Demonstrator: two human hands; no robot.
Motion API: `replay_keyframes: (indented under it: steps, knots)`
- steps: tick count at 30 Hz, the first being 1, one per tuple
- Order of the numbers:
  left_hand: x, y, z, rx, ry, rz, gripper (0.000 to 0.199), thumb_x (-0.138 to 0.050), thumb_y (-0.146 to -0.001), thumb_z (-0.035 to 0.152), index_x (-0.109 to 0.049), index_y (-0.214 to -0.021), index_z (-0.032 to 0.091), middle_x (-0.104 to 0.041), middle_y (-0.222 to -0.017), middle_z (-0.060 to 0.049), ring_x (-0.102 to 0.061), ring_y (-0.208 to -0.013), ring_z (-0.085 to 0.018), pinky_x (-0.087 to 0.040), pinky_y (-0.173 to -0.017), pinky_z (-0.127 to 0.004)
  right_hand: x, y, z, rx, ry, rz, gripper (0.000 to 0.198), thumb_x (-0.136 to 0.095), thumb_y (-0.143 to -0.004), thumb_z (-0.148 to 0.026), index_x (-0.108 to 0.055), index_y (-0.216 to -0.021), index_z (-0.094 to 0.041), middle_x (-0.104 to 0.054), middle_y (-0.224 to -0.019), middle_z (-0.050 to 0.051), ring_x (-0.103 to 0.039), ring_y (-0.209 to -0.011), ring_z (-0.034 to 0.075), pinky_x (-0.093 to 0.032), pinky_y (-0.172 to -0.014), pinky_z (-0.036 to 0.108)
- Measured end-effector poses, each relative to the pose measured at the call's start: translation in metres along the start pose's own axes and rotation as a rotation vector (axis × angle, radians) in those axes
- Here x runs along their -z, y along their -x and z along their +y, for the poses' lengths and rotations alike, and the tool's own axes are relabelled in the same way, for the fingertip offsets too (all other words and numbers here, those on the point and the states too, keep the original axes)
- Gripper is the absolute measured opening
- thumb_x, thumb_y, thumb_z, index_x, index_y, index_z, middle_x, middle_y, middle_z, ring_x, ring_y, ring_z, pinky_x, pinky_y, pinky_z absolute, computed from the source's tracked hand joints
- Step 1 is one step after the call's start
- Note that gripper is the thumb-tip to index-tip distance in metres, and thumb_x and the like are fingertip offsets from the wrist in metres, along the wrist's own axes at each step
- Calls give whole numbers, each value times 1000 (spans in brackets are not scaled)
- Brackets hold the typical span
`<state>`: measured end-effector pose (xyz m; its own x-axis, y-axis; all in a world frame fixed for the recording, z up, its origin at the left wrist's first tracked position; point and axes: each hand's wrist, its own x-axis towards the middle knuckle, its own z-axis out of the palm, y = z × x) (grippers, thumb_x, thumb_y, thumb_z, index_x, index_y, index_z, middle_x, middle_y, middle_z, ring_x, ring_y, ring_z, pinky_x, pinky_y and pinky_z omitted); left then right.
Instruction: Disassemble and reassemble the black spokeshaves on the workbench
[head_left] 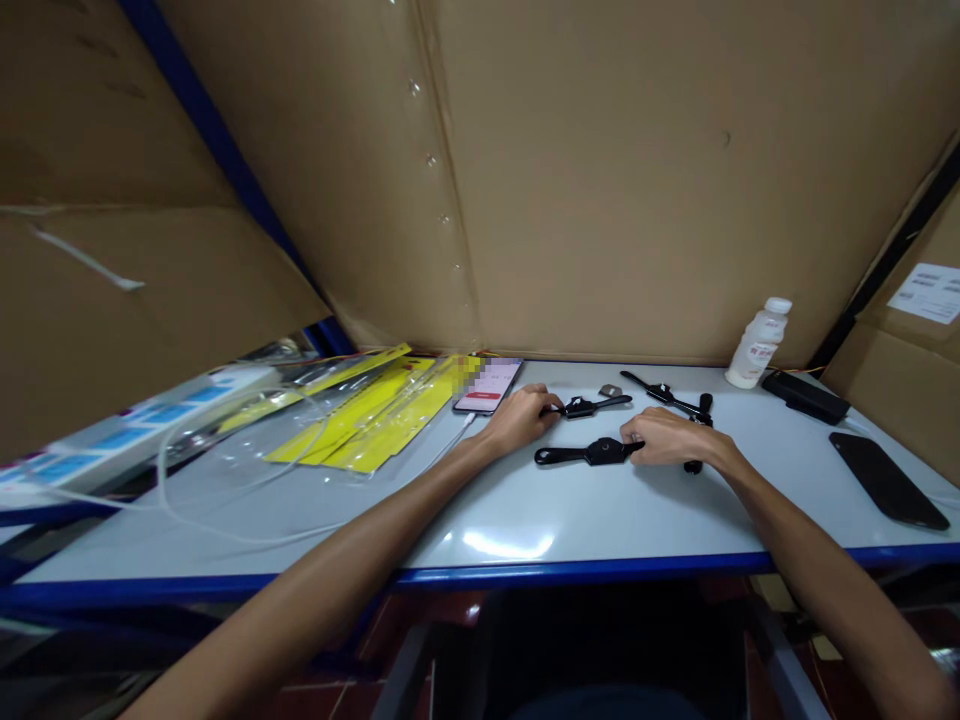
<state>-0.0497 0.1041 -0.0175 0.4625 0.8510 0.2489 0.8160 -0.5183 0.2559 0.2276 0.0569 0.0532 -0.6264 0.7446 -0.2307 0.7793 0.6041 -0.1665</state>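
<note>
My left hand is closed, its fingers pinched on the left handle end of a black spokeshave lying on the table. Nearer to me is a second black spokeshave; the fingers of my right hand are closed around its right handle. Behind my right hand lies a third spokeshave, set at a slant. One more black piece sticks out past my right hand, which covers its middle. A small grey block rests just behind the spokeshave at my left hand.
A lit phone on a white cable lies left of my hands, beside yellow-backed clear plastic packages. Farther left is a white-and-blue box. At right are a white bottle, a black case and a dark phone. Cardboard walls enclose the table.
</note>
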Motion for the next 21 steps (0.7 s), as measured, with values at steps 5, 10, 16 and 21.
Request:
replay_keyframes:
  steps: [5, 10, 16, 21]
  knots:
    - [-1, 0, -1, -8, 0, 15, 29, -65, -101, 36, -65, -123, 17, -67, -125, -9, -67, -108, -24, -59, -94, -45, -1, 0, 2, 0, -71, 4, 13, -64, -72, -13, -59, -80, -22, -60, -76, 0, -51, -70, 17, -33, -59, 28]
    - [-3, 0, -1, -20, -29, 25, 29, -65, -102, 36, -65, -123, 17, -66, -125, -9, -67, -108, -23, -59, -94, -45, -2, 2, 9, 34, -139, 44, 5, -69, -77, -19, -68, -81, -21, -69, -80, 1, -60, -73, 16, -41, -65, 26]
    - [-2, 0, 1, -35, -42, 37, 30, -65, -102, 36, -65, -124, 17, -66, -126, -10, -67, -109, -24, -59, -94, -45, 8, -10, 27, -102, -127, 281, 22, -55, -98, -29, -75, -98, -18, -76, -92, 5, -67, -84, 19, -45, -72, 28]
    - [1, 1, 4, -42, -66, 40, 30, -65, -102, 36, -65, -125, 18, -66, -128, -10, -67, -110, -24, -59, -95, -46, 19, -56, 48, -245, -57, 367, 21, -58, -101, -24, -70, -115, -15, -75, -112, 10, -68, -104, 22, -51, -92, 36]
